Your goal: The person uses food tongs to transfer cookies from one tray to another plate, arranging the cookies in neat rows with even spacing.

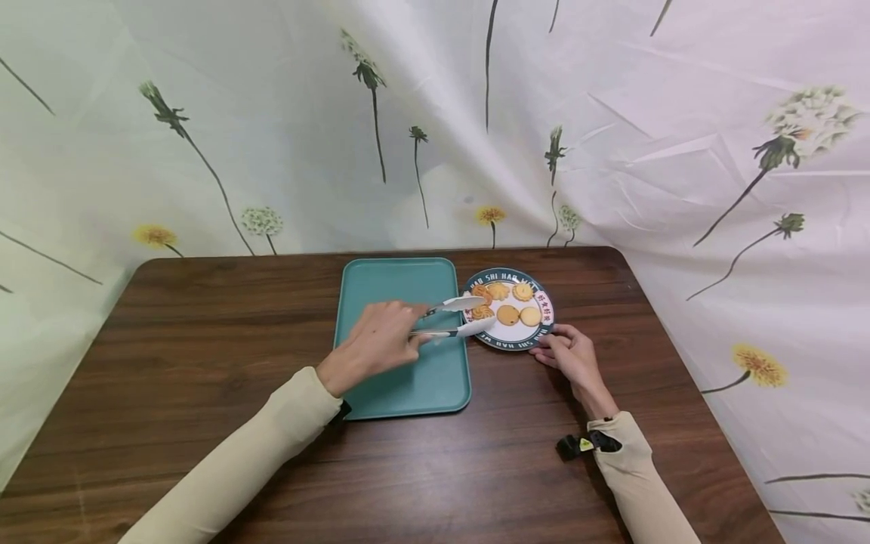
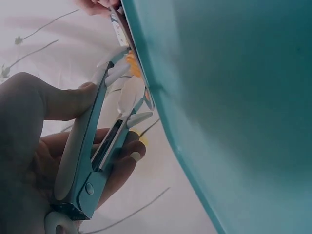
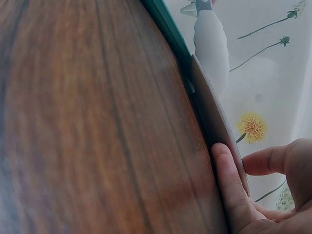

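Note:
My left hand [image 1: 377,336] grips a pair of tongs [image 1: 465,304] with white scoop-like tips. The tongs' two arms stand apart in the left wrist view, thumb on one side and fingers on the other. Their tips reach over the left part of a round plate [image 1: 533,278] with a dark patterned rim. Several cookies [image 1: 507,315] lie on this plate, some of them near or partly behind the tips. At the plate's lower right rim, my right hand [image 1: 574,359] pinches the edge, thumb above and fingers beneath, as the right wrist view shows.
A teal rectangular tray [image 1: 408,393] lies left of the plate, under my left hand and the tongs. Both stand on a dark wooden table [image 1: 204,363]. Behind the table hangs a pale curtain [image 1: 292,136] printed with dandelions.

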